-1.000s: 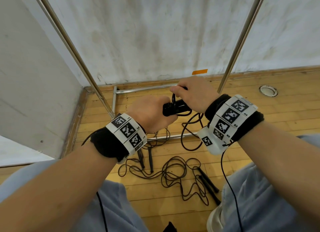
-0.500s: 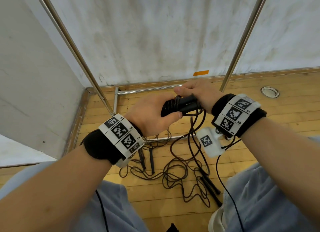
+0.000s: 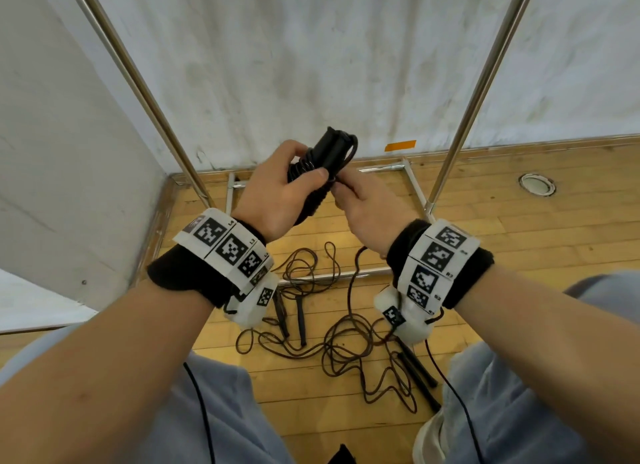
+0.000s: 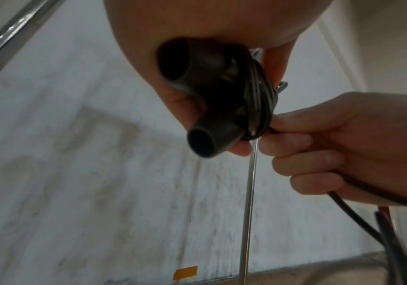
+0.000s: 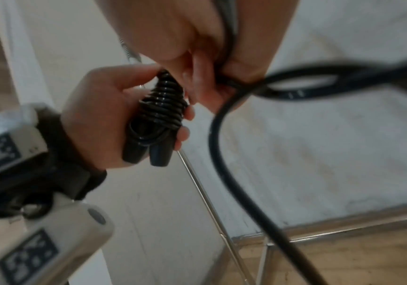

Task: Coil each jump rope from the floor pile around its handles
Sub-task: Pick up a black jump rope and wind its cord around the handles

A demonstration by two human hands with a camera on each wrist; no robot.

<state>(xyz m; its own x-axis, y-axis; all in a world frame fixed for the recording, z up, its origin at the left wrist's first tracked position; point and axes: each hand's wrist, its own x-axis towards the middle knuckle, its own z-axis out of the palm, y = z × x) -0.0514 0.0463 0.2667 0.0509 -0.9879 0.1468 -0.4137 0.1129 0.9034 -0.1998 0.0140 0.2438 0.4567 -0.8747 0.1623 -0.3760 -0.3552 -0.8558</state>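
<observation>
Now left hand (image 3: 277,200) grips coiled handles (image 3: 325,155); right hand (image 3: 370,203) pinches rope (image 5: 222,154).

Head cam down; wrist cams close-up.

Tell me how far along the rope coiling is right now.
Done: no finished rope is in view. In hand: the left hand grips a pair of handles with several turns of cord already wound on, while the right hand pinches the loose cord to wrap more. Left: a tangled pile with more handles lies uncoiled on the floor.
</observation>
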